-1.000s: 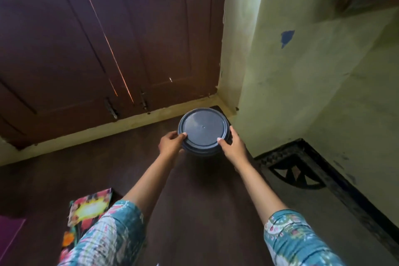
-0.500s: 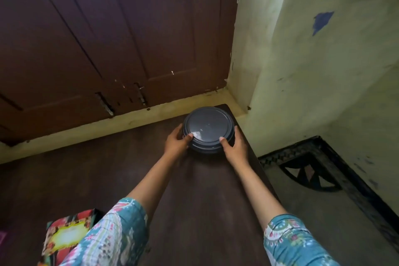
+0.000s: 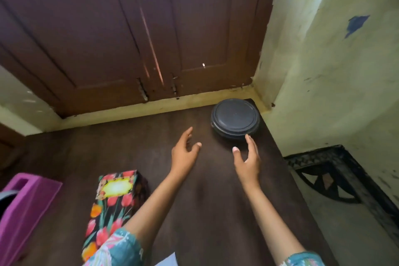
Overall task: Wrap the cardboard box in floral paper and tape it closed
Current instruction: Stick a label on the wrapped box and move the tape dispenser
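Note:
A box covered in black floral paper (image 3: 114, 203) with red and orange tulips and a yellow label lies on the dark wooden table (image 3: 205, 211), at the near left. My left forearm crosses over its near end. My left hand (image 3: 184, 153) hovers open above the table's middle, holding nothing. My right hand (image 3: 248, 160) is open too, fingers spread, its fingertips just short of a round dark lidded container (image 3: 235, 119) that sits in the table's far right corner.
A purple plastic object (image 3: 26, 205) with a slot stands at the left edge. Brown wooden doors (image 3: 133, 28) close off the far side; a pale green wall (image 3: 334, 71) stands right. A patterned floor border (image 3: 334, 179) lies beyond the table's right edge.
Both hands have let go of the round container, which now rests in the far right corner, and have drawn back toward me. The view tilted down, showing more of the floral box.

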`<action>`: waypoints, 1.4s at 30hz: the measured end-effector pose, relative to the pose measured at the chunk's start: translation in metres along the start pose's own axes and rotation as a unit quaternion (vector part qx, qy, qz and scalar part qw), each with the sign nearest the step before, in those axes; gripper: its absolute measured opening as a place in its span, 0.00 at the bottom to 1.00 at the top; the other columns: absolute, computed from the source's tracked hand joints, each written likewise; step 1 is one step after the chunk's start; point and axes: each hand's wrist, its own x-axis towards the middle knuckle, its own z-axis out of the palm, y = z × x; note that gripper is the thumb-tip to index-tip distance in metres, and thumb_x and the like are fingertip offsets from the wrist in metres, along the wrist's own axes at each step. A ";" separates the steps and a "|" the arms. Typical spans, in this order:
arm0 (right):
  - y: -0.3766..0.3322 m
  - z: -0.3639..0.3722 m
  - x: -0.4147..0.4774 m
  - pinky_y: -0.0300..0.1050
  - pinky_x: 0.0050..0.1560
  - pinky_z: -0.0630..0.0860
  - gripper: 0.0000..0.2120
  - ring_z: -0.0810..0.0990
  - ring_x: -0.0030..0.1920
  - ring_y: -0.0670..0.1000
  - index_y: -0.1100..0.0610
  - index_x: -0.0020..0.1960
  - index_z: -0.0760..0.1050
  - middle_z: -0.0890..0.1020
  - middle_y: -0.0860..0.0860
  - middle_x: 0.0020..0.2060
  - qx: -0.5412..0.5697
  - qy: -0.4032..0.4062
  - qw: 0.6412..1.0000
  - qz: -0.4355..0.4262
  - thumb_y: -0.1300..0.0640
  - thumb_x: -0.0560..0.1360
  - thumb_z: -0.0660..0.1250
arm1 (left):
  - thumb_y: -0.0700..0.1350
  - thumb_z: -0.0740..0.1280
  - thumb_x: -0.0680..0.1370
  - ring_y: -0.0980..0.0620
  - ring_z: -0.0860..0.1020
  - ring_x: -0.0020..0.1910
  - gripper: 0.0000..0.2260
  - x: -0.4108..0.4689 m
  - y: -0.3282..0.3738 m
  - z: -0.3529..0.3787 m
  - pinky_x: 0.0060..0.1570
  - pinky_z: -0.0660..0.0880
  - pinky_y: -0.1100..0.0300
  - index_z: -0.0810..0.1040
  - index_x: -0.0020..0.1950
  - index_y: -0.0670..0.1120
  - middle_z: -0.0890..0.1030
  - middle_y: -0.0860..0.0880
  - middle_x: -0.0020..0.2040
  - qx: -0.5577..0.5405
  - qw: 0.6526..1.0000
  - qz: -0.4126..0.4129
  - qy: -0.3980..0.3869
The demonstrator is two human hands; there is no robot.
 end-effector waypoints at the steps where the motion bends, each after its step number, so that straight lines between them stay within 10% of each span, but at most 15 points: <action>1: -0.003 0.003 -0.012 0.31 0.64 0.56 0.25 0.66 0.70 0.55 0.64 0.70 0.66 0.69 0.58 0.69 0.002 -0.008 1.000 -0.013 0.64 0.74 0.67 | 0.41 0.67 0.76 0.52 0.73 0.64 0.24 -0.011 -0.002 -0.010 0.60 0.68 0.64 0.68 0.71 0.51 0.74 0.46 0.66 0.004 1.000 0.008 0.006; 24: -0.164 0.256 -0.354 0.44 0.69 0.61 0.26 0.63 0.71 0.50 0.56 0.73 0.62 0.66 0.52 0.71 0.051 -0.306 0.947 -0.082 0.59 0.76 0.65 | 0.40 0.67 0.76 0.50 0.74 0.63 0.18 -0.186 -0.172 -0.426 0.62 0.70 0.59 0.74 0.66 0.46 0.76 0.46 0.65 0.055 0.947 -0.057 0.310; 38: -0.159 0.346 -0.374 0.49 0.74 0.53 0.35 0.52 0.75 0.51 0.50 0.77 0.43 0.51 0.48 0.76 0.085 -0.391 0.913 0.083 0.48 0.79 0.60 | 0.44 0.55 0.82 0.48 0.66 0.70 0.17 -0.117 -0.242 -0.456 0.69 0.62 0.52 0.69 0.70 0.47 0.69 0.46 0.71 -0.148 0.961 -0.217 0.089; 42: -0.157 0.366 -0.378 0.47 0.74 0.49 0.35 0.48 0.76 0.49 0.52 0.77 0.37 0.45 0.48 0.77 0.090 -0.380 0.916 0.087 0.48 0.80 0.56 | 0.48 0.53 0.83 0.52 0.76 0.58 0.17 -0.106 -0.234 -0.455 0.50 0.74 0.62 0.69 0.70 0.50 0.73 0.47 0.67 -0.188 0.954 -0.233 0.009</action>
